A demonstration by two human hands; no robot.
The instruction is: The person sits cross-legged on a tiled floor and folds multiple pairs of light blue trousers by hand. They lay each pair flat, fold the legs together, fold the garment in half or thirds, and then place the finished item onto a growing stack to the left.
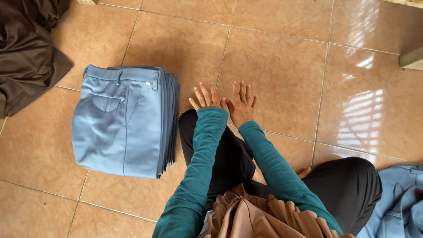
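My left hand [205, 97] and my right hand [241, 102] lie flat, side by side, on the orange floor tiles [282, 83], fingers spread, holding nothing. Both arms wear teal sleeves. Just left of my left hand stands a neat stack of folded blue-grey trousers [123, 125], the top pair showing a back pocket and belt loops. My knees in black trousers [229, 154] sit under my arms.
A dark brown cloth [26, 48] is heaped at the top left. Loose light blue garments [403, 202] lie at the lower right. A pale wooden edge [412, 59] juts in at the right. Tan pleated fabric [255, 216] hangs at the bottom.
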